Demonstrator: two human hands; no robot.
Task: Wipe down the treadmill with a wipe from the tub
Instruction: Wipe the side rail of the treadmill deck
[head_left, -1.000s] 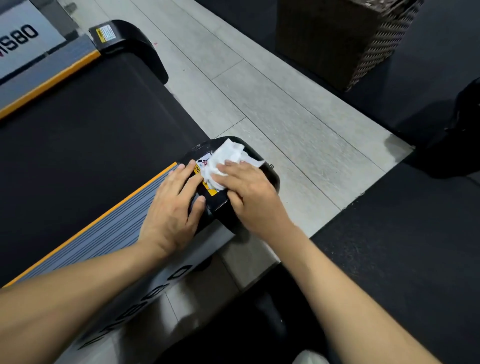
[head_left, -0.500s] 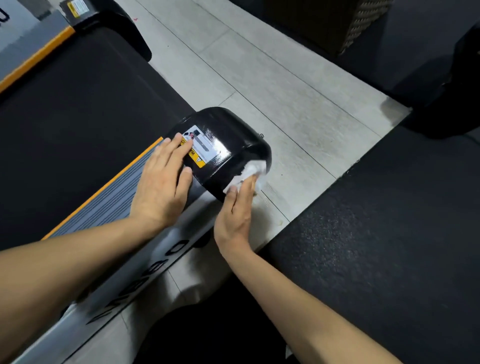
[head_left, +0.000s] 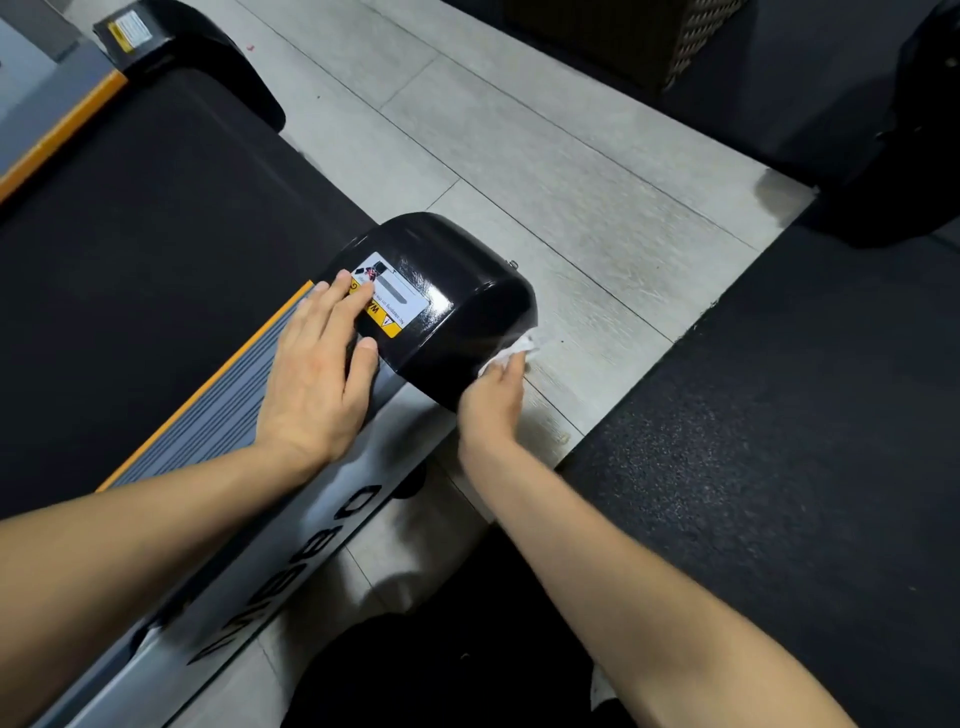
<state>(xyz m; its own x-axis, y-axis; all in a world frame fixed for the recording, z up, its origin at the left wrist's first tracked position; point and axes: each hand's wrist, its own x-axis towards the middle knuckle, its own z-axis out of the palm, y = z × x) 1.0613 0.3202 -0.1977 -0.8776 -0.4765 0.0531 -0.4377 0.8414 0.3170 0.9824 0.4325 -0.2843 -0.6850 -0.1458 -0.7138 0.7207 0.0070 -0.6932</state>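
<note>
The treadmill's rear end fills the left of the view, with its black belt (head_left: 145, 249) and a grey side rail (head_left: 218, 415) edged in orange. A glossy black end cap (head_left: 457, 291) with a white and yellow warning label closes the rail. My left hand (head_left: 317, 374) lies flat across the rail and the cap's near edge, fingers straight. My right hand (head_left: 493, 400) presses a crumpled white wipe (head_left: 511, 349) against the cap's lower right side, close to the floor. The tub is out of view.
Grey floor tiles (head_left: 571, 197) run diagonally behind the cap. Black rubber matting (head_left: 779, 467) covers the floor to the right. A dark wicker basket (head_left: 649, 36) stands at the top, and a second black end cap (head_left: 208, 62) sits at the far left corner.
My right hand has carried the wipe from the top of the end cap, over the label, down to its lower right side. My left hand has stayed on the rail.
</note>
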